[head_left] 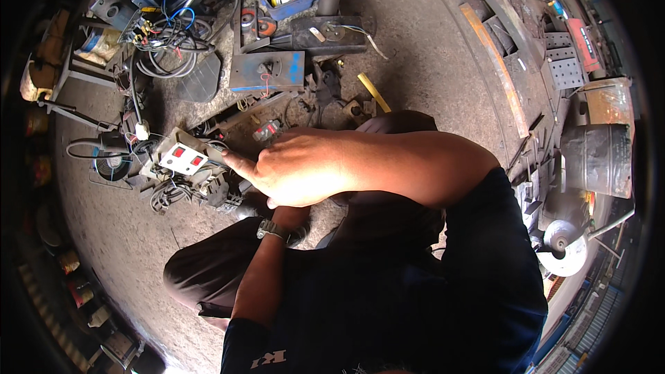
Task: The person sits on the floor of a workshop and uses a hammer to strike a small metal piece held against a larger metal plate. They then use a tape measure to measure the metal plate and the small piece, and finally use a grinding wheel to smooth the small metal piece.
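Observation:
My right arm reaches across to the left, and my right hand (291,166) is seen from its back. Its index finger stretches out beside a white switch and socket box (181,158) with two red switches; I cannot tell if it touches. The thumb tip shows apart, lower down, while the other fingers and palm are hidden. My left hand (292,216) lies mostly beneath the right one, its fingers out of sight. On that wrist is a watch (271,230). Cables and a dark plug-like part (218,187) lie just below the box.
Coiled cables (170,52) lie at the upper left. Farther off are a blue toolbox (280,3), a dark angle grinder-like tool (322,34) and a metal box with blue marks (269,71). A yellow stick (374,92) lies ahead. Metal bars (495,69) and a drum (597,159) stand right.

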The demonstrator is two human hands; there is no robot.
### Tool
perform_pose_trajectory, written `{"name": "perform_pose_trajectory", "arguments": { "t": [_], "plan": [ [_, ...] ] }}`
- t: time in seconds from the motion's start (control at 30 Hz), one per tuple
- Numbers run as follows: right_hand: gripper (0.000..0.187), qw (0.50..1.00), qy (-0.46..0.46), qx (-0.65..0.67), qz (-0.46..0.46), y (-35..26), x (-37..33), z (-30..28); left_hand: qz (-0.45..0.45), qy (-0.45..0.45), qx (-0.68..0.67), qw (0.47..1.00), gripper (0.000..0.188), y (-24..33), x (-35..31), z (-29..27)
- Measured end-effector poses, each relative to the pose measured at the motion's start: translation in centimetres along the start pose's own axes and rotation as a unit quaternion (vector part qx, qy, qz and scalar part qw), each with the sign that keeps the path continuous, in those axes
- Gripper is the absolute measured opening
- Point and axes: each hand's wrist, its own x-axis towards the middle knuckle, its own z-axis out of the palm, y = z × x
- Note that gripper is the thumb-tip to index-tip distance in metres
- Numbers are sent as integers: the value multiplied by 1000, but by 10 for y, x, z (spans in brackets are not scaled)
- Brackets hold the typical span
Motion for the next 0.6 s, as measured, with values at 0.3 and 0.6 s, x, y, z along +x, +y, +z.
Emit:
{"name": "perform_pose_trajectory", "arguments": {
  "t": [0.3, 0.6],
  "plan": [
    [73, 1000, 4, 2, -8, 2, -2, 1, -18, -4, 0, 1000, 41, 18, 2, -9],
    [75, 1000, -21, -17, 3, 0, 3, -1, 36, 37, -20, 998, 36, 17, -2, -5]
  ]
}}
